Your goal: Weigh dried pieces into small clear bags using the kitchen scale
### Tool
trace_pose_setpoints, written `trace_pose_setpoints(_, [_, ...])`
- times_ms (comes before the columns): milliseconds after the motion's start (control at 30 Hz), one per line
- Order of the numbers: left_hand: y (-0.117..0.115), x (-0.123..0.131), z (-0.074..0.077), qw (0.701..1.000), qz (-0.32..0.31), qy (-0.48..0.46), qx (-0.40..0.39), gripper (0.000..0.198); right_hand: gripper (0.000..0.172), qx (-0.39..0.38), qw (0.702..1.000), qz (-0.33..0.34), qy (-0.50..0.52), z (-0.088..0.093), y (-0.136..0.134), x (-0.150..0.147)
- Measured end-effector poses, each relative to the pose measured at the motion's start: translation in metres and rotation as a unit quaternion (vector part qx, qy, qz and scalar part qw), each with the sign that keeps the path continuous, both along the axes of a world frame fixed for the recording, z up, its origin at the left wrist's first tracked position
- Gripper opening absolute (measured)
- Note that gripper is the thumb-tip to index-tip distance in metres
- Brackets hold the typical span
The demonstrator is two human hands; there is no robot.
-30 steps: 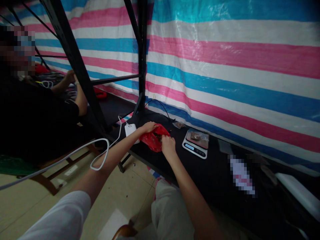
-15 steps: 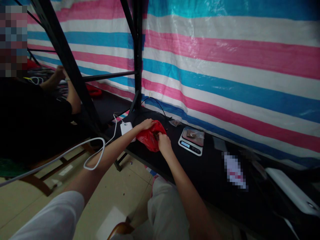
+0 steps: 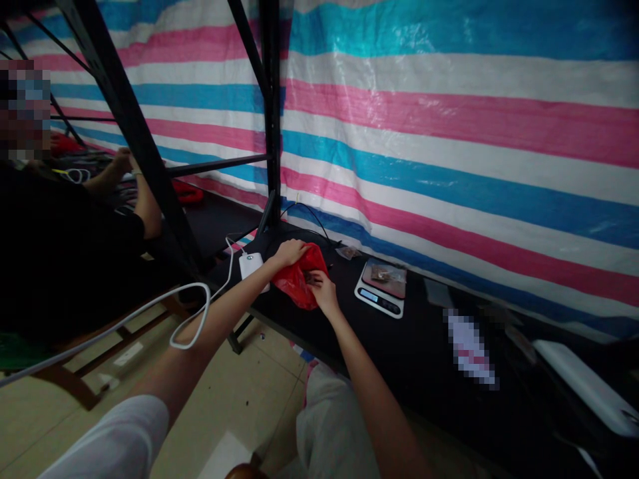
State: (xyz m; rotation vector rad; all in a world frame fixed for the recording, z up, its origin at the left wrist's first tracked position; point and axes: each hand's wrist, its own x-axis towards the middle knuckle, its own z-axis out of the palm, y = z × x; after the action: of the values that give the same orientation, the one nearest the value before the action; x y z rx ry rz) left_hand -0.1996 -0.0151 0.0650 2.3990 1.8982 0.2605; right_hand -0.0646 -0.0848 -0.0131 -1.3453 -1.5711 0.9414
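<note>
A red plastic bag (image 3: pixel 299 289) lies with its mouth open on the black tabletop (image 3: pixel 349 346). My left hand (image 3: pixel 292 252) grips the far left part of its rim. Inside the mouth are the bent fingers of my right hand (image 3: pixel 323 291), closed around dark brown bits too small to name. Right of the bag stands a white digital scale (image 3: pixel 380 303) with a lit display. On its plate rests a clear packet of brown pieces (image 3: pixel 388 273). Behind, near the striped sheet, lies another small clear packet (image 3: pixel 348 253).
A white power bank (image 3: pixel 250 266) sits left of the bag, its white cable (image 3: pixel 150 293) looping across my left forearm. Black metal posts (image 3: pixel 269 120) rise at the table's end. Another person (image 3: pixel 74 226) sits at left. A long white device (image 3: pixel 584 382) lies far right.
My right hand has shifted slightly left, its fingers more visible at the bag's mouth. My left hand keeps its hold on the rim. The view has tilted up a little.
</note>
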Motion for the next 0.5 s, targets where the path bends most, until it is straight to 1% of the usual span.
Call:
trace_pose_setpoints(100, [-0.001,-0.006,0.009,1.000,0.002,0.007,0.009,0.041,0.034,0.017,0.996,0.042,0.078,0.004,-0.003,0.008])
trace_pose_setpoints(200, [-0.011,-0.007,0.022,0.998,-0.016,-0.034,0.052,0.034,0.038,0.056,0.987,0.081,0.126,0.012,-0.005,0.031])
trace_pose_setpoints(233, [-0.016,-0.004,0.027,0.996,-0.027,-0.049,0.076,0.035,0.039,0.069,0.985,0.079,0.139,0.015,-0.005,0.043])
trace_pose_setpoints(267, [-0.023,0.002,0.031,0.992,-0.043,-0.062,0.103,0.037,0.041,0.083,0.983,0.063,0.149,0.017,-0.004,0.056])
trace_pose_setpoints(300, [-0.031,0.010,0.034,0.987,-0.063,-0.075,0.128,0.039,0.042,0.099,0.982,0.032,0.155,0.020,-0.002,0.071])
trace_pose_setpoints(367, [-0.045,0.033,0.035,0.972,-0.120,-0.106,0.171,0.041,0.046,0.135,0.977,-0.060,0.154,0.024,0.002,0.105])
trace_pose_setpoints(433, [-0.052,0.064,0.029,0.955,-0.193,-0.145,0.174,0.041,0.051,0.172,0.961,-0.168,0.139,0.024,0.006,0.142])
trace_pose_setpoints(500, [-0.049,0.100,0.017,0.939,-0.258,-0.177,0.144,0.043,0.055,0.204,0.935,-0.270,0.109,0.020,0.009,0.178])
